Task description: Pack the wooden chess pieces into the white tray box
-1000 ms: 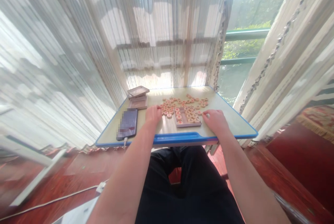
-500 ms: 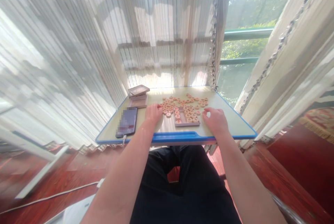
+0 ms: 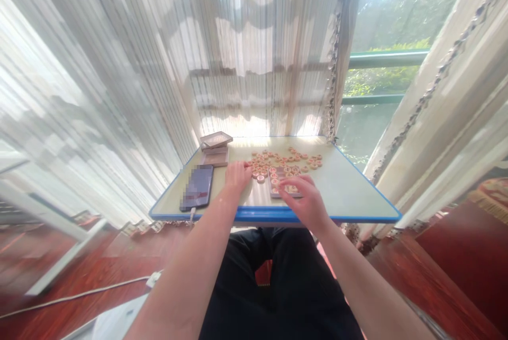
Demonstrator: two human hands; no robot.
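Round wooden xiangqi pieces with red and dark characters lie loosely over the middle of the table. At their left edge rests my left hand, fingers loosely bent, fingertips against the nearest pieces, nothing visibly held. My right hand reaches over a shallow wooden box partly filled with pieces. Its thumb and fingertips come together over the box's middle, at a xiangqi piece that I can barely make out. That hand covers the box's right front part.
A phone with a white cable lies at the left of the table. Behind it, a wooden lid leans on a shallow tray. A blue edge borders the tabletop. Pale curtains hang behind.
My right hand has moved left from beside the box to above it. The left hand stays beside the loose pieces. The view has shifted slightly.
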